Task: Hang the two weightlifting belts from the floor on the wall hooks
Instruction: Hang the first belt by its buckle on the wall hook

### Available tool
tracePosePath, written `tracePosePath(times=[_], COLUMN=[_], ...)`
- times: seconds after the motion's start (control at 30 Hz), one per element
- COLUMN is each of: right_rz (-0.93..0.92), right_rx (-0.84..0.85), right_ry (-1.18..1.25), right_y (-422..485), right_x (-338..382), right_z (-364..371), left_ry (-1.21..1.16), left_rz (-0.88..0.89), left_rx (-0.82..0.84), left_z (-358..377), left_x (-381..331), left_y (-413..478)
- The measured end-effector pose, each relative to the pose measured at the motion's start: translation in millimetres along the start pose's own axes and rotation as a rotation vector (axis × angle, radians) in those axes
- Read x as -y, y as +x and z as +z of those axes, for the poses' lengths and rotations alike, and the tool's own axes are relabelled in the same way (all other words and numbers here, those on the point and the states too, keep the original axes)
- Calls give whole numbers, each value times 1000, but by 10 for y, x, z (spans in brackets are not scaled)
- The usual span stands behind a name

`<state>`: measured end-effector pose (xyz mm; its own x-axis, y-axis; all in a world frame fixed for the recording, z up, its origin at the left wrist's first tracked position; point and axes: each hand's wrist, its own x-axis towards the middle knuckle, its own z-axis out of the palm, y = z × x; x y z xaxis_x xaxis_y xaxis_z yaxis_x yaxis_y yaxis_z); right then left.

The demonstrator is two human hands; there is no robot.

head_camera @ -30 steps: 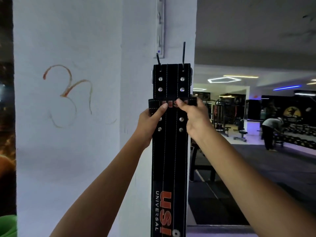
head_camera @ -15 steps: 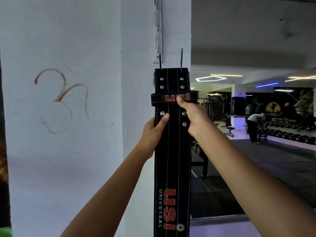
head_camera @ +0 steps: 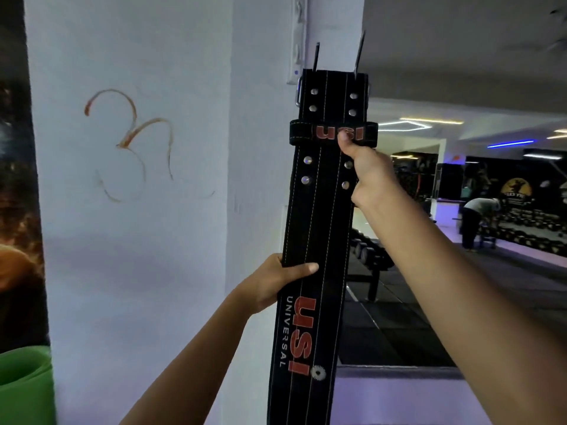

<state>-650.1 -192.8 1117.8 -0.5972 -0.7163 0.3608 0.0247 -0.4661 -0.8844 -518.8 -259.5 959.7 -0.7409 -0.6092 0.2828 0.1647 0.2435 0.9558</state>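
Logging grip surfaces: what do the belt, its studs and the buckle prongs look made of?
Belt: black matte leather or suede-like, going by the pale stitch lines.
Studs: shiny silver metal, they glint.
Prongs: thin dark rods, probably metal; finish unclear.

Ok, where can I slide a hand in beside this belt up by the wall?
Free: bare white wall left of the belt, between the orange scribble and the left hand. Crowded: the belt top, where buckle prongs meet the rail, and its right edge, taken by the right hand.

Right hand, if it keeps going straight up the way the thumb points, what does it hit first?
The right hand would first meet the belt's keeper loop; its thumb already seems to touch it.
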Motion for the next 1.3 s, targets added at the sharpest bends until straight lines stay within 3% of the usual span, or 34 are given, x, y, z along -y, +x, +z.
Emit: tracePosePath(times=[0.07,0.27,0.5,0.7,0.93,1.13,1.3], right_rz=[-8,-23,-4,-7,-14,-22,-3], right_rx=[3,45,54,40,40,36,40], right_ry=[-6,6,19,26,10,4,-3], right_y=[-35,-113,-169,-179,-241,-254,-245], right_x=[-19,-26,-49,-7,-39,-50,-98], right_z=[-25,-82,-202,-272,-306,-298,-324], left_ry=[19,-79,47,-25,0,-31,15], left_rz=[-35,25,-164,-75,-166,-81,-195], left_rx=[49,-46,81,58,98,54,100], left_z=[29,102,155,243,299,282,259], left_x=[136,41,655,342,808,473,976], left_y=[-76,-57,-318,-246,-401,-267,-404])
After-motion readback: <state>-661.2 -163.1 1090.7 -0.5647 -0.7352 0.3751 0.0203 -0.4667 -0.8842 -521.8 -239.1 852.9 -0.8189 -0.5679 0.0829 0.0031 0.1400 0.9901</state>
